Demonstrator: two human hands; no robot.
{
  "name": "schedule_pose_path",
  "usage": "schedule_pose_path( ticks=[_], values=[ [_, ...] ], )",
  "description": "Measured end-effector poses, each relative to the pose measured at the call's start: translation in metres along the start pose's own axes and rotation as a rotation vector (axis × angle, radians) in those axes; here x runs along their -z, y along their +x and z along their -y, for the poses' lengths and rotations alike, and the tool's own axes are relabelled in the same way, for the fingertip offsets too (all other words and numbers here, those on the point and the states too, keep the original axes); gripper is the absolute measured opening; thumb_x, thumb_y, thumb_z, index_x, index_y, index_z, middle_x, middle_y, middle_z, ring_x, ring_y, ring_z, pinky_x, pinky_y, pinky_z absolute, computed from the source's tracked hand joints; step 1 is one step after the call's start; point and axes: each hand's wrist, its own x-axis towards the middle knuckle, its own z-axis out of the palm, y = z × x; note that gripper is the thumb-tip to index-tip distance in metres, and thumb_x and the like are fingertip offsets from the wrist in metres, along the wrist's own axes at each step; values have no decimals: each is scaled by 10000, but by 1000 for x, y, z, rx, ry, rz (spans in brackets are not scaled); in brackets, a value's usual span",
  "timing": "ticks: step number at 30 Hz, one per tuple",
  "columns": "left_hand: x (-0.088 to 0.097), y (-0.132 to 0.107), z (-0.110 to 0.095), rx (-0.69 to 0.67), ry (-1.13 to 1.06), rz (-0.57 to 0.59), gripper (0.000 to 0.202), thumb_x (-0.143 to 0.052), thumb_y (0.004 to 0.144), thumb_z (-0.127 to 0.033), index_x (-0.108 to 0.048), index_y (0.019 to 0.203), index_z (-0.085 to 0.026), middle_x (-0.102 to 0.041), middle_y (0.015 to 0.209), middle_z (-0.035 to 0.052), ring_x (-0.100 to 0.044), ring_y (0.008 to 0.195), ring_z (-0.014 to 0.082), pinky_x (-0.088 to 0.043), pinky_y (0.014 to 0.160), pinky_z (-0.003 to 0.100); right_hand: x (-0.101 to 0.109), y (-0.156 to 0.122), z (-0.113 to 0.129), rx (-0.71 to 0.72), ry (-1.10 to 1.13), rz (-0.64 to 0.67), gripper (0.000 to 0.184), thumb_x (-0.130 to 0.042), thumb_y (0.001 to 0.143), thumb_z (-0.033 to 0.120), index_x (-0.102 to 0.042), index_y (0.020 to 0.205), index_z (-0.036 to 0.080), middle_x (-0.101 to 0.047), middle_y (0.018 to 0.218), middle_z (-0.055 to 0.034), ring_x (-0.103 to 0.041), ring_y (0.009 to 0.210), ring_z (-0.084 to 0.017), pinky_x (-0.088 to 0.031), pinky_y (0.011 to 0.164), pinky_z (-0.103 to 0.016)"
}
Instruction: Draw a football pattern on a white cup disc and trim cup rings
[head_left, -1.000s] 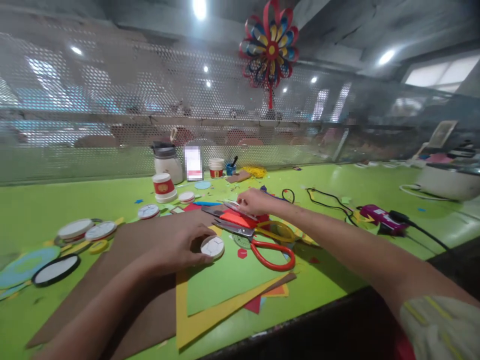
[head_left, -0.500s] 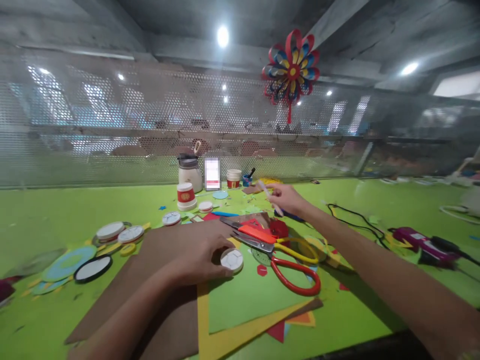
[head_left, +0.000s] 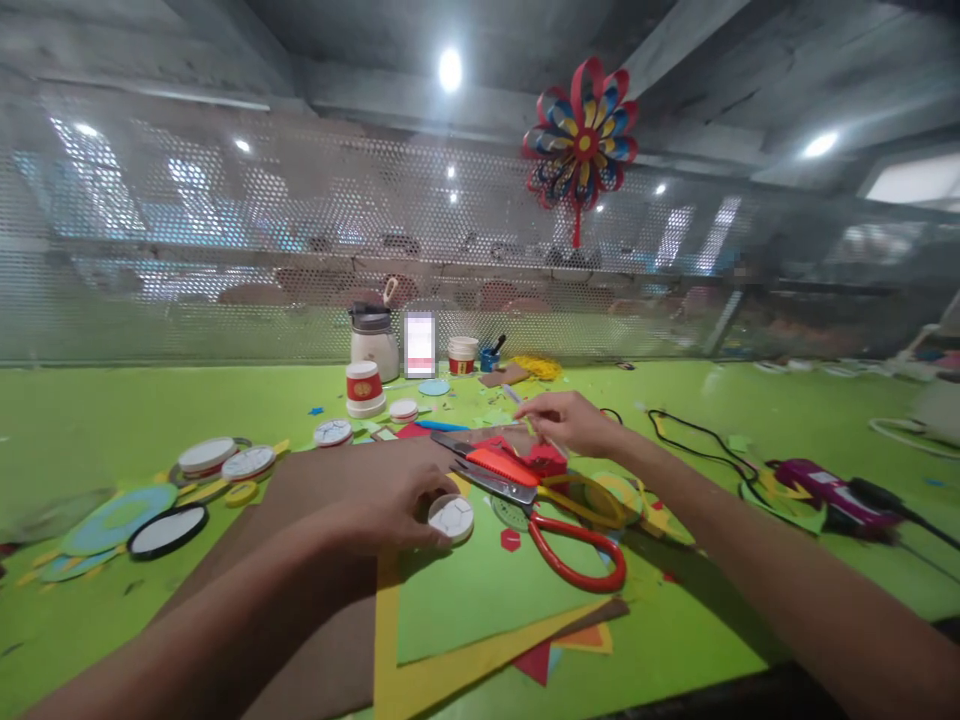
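My left hand (head_left: 394, 497) rests on the brown card sheet (head_left: 300, 560) with its fingers closed round a small white round disc (head_left: 452, 518). My right hand (head_left: 566, 420) hovers above the red corrugated paper piece (head_left: 501, 463), pinching a thin white stick (head_left: 517, 398) that slants up to the left. Red-handled scissors (head_left: 574, 555) and yellow-handled scissors (head_left: 581, 497) lie crossed just below that hand. A green paper sheet (head_left: 480, 590) on a yellow sheet (head_left: 420, 680) lies in front of me.
Round paper discs (head_left: 217, 458) and a black-rimmed white oval (head_left: 166, 530) lie at the left. A red-and-white cup (head_left: 364, 388), a white jug (head_left: 375, 342) and small cups stand by the perforated metal screen (head_left: 225, 250). A purple glue gun (head_left: 825, 490) with black cables lies at the right.
My right hand has drawn back toward me with the stick, from near the far cups to above the red paper piece. The left hand stays on the white disc.
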Motion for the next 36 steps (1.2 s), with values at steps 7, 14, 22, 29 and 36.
schedule_pose_path(
  ticks=[7,14,22,29,36],
  values=[
    [-8,-7,-2,-22,-69,-58,489,-776,733,-465,-684,1139,-210,-724,1180,105,-666,1111,348,-519,966,462,-11,-31,17,26,345,-39,167,-678,833,262,-771,937,171,-712,640,-3,-662,541,-156,-554,555,-295],
    [-15,-12,-4,12,-111,-102,508,-775,730,-475,-671,1156,-218,-719,1194,100,-658,1101,336,-514,963,451,-10,-71,40,183,654,-69,198,-715,779,355,-784,949,279,-817,875,-52,-778,908,-276,-599,899,-507],
    [-25,-20,-18,21,-52,-159,400,-764,727,-357,-664,1087,-214,-692,1112,81,-620,1005,304,-497,869,416,-35,-90,39,250,633,-146,148,-822,889,371,-760,1020,340,-723,784,-3,-694,720,-168,-583,705,-328],
    [-30,-20,-14,-37,-11,-170,337,-722,805,-454,-663,1074,-258,-708,1144,61,-619,1031,297,-500,873,400,-50,-95,41,-10,746,-320,108,-718,926,369,-788,887,297,-454,452,48,-420,406,-120,-485,484,-283],
    [-29,-27,-26,-41,71,-202,312,-651,891,-358,-640,1185,-255,-707,1177,46,-650,1042,261,-514,877,368,-58,-88,33,-144,862,-198,94,-704,866,331,-739,872,244,-698,648,-28,-640,621,-204,-570,665,-363]
  ],
)
